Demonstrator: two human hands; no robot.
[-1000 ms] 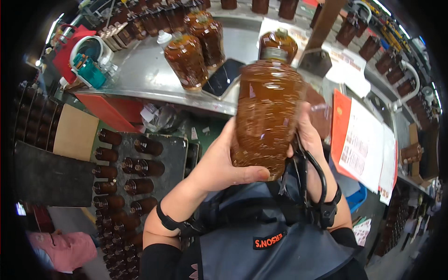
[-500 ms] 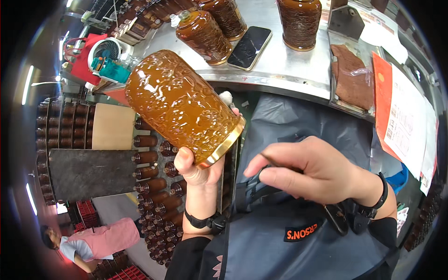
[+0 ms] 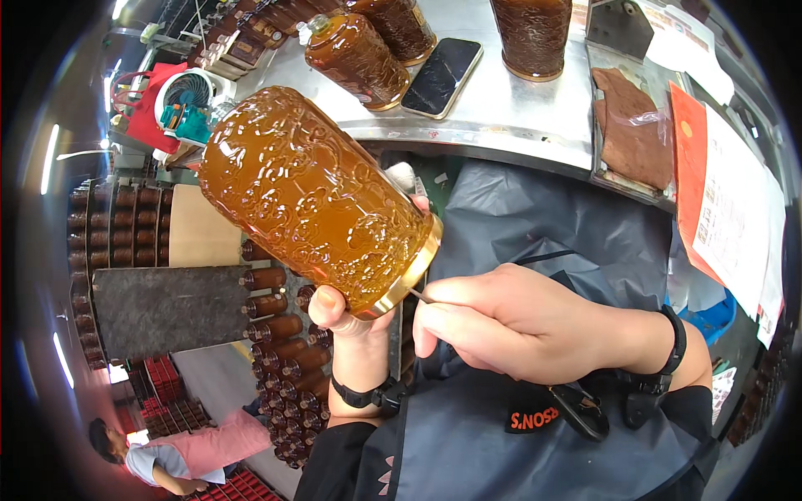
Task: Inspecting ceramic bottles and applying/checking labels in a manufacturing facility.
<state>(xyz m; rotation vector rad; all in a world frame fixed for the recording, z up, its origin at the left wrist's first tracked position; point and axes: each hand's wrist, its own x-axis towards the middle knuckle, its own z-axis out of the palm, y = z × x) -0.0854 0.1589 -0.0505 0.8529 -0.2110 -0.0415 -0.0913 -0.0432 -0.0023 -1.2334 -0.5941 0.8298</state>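
Observation:
A large amber glass bottle (image 3: 309,196) with raised swirling patterns is tilted in front of me, its gold band (image 3: 408,277) toward my right. My left hand (image 3: 349,320) is wrapped round that banded end, thumb in front and the other fingers mostly hidden behind. Between the pinched thumb and forefinger of my right hand (image 3: 522,321) is a thin dark pointed tool (image 3: 420,296). Its tip meets or nearly meets the edge of the gold band; most of the tool is hidden in the hand.
On the metal table stand other amber bottles (image 3: 359,63) beside a black phone (image 3: 443,77). A brown cloth (image 3: 632,125) and papers (image 3: 735,196) lie at the right. Rows of small bottles (image 3: 280,351) fill the left, where a person in a pink apron (image 3: 209,442) is present.
My right hand has moved left and the tool's tip is now at the bottle's gold band. The bottle has shifted slightly left in my left hand.

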